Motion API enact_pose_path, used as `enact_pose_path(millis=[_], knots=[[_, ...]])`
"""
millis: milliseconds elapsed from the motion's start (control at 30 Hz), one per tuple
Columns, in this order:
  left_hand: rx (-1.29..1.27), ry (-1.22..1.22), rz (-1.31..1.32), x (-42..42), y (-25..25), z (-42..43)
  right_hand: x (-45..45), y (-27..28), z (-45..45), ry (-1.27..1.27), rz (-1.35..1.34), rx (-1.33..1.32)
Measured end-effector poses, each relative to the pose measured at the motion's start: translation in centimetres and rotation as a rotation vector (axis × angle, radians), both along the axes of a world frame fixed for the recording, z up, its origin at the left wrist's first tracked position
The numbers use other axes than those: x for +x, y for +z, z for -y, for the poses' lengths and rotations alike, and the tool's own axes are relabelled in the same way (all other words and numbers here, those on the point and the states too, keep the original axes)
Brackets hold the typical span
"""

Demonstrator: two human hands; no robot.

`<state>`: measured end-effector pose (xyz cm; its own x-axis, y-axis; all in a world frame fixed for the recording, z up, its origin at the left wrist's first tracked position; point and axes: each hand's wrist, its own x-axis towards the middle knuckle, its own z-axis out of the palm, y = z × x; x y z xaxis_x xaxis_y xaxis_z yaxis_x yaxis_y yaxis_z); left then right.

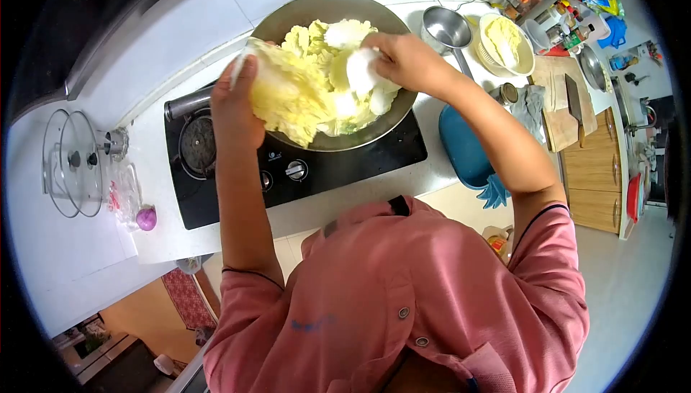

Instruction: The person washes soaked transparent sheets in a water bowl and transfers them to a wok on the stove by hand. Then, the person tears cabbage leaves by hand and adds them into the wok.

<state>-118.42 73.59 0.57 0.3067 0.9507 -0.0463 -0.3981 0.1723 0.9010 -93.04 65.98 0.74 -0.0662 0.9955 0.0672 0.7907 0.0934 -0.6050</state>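
Note:
A wide wok sits on the black gas cooktop, with several pale yellow napa cabbage leaves in it. My left hand is closed around a large frilly cabbage leaf at the wok's left side. Over the right part of the wok, my right hand pinches the thick white part of a cabbage leaf. The fingertips of both hands are partly hidden by the leaves.
Right of the wok are a metal saucepan, a pale colander with a cabbage leaf, and a cutting board bearing a cleaver. A blue basin stands nearer me. Glass lids and a purple onion are left.

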Motion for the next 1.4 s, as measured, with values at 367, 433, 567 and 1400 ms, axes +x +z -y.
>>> enact_pose_path(millis=[367,433,567,1400], knots=[[0.013,0.227,-0.005,-2.7,1.0,0.0,-2.4,-1.5,0.8,0.52,-0.155,0.104],[0.026,0.196,0.021,-2.9,1.5,0.3,-2.8,-2.1,0.2,0.642,-0.169,0.07],[0.008,0.237,0.044,-3.1,1.1,0.0,-4.1,-4.6,-0.6,0.831,-0.187,-0.071],[0.029,0.283,0.005,-3.2,2.4,0.1,-5.0,-5.8,-2.2,0.703,0.408,-0.319]])
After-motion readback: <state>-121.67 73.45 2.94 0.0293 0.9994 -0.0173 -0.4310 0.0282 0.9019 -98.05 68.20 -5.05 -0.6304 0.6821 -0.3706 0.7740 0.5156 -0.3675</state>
